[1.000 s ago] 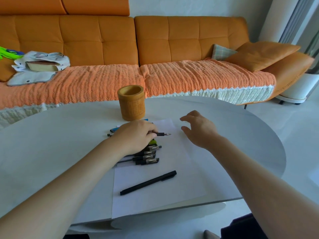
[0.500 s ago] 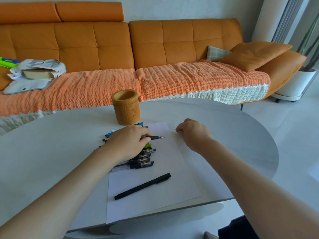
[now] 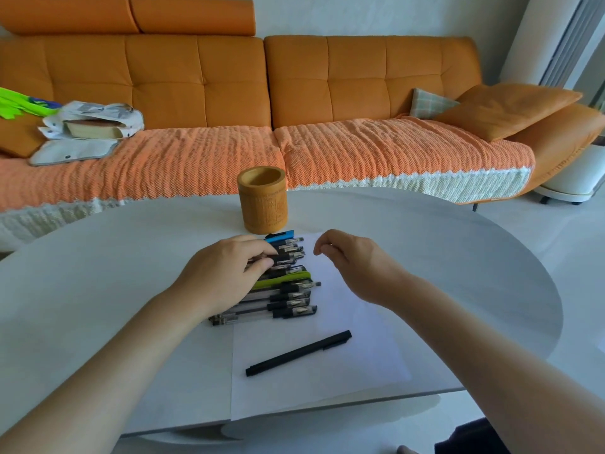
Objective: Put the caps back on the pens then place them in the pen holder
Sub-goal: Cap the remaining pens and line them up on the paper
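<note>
A bamboo pen holder (image 3: pixel 262 204) stands upright and looks empty at the table's far middle. In front of it a row of several capped pens (image 3: pixel 291 298) lies side by side on a white paper sheet (image 3: pixel 353 365), among them a green pen (image 3: pixel 285 278) and a blue pen (image 3: pixel 280 237). My left hand (image 3: pixel 226 276) lies over the row, thumb and forefinger pinching a black pen (image 3: pixel 289 256) near its cap. My right hand (image 3: pixel 355 262) hovers just right of the row, fingers curled, nothing visible in them. One black capped pen (image 3: pixel 298 352) lies apart, nearer me.
The round white table (image 3: pixel 474 273) ends close to my body and curves away on the right. Behind it stands an orange sofa (image 3: pixel 360 83) with a cushion (image 3: pixel 510 108) and a bag with a book (image 3: pixel 88 126) on the left.
The uncapped pen tip that showed past my left hand is no longer seen; the pen now looks capped. My right hand has come in beside the row.
</note>
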Demonstrator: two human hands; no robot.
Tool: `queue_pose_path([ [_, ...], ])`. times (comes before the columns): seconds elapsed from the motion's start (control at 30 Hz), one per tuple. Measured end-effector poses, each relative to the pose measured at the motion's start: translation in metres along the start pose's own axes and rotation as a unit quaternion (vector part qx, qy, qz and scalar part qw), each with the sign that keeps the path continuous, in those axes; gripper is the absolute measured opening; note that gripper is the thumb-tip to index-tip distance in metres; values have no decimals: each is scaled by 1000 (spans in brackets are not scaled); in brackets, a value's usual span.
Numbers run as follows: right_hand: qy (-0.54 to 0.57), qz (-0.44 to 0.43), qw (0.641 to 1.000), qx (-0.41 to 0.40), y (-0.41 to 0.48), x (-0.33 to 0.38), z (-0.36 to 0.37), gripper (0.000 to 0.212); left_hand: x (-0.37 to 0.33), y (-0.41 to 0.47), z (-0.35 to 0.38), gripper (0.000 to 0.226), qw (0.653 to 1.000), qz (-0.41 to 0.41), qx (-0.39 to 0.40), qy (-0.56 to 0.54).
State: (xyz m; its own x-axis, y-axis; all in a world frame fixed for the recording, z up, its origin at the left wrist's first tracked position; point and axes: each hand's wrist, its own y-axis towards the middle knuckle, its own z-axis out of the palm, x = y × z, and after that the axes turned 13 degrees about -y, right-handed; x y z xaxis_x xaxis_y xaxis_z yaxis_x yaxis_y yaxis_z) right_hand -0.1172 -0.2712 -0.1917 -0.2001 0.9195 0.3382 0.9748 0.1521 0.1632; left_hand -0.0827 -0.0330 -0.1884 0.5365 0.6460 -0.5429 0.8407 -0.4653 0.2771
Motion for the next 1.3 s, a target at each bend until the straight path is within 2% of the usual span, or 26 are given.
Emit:
queue_pose_path([
  [0.2,-2,-8,999,51,7,12,9,38,19,-11,-13,22,1000,0,0,-8],
  [0.27,-6,-26,999,31,9,13,13,34,24,-16,-17,22,1000,0,2,-13],
  [0.4,65,-27,998,2,10,22,14,23,30,-24,-19,20,1000,9,4,-23],
  [0.67,42,-45,996,62,8,36,16,36,32,-27,-21,20,999,24,0,-31],
  [0.83,62,-18,997,47,9,32,16,28,32,-27,-22,20,999,26,6,-30],
  [1.2,80,-31,995,49,3,40,13,26,22,-29,-17,17,998,38,19,-45],
  [1.3,115,-17,993,22,2,41,15,20,18,-29,-15,19,997,41,29,-64],
])
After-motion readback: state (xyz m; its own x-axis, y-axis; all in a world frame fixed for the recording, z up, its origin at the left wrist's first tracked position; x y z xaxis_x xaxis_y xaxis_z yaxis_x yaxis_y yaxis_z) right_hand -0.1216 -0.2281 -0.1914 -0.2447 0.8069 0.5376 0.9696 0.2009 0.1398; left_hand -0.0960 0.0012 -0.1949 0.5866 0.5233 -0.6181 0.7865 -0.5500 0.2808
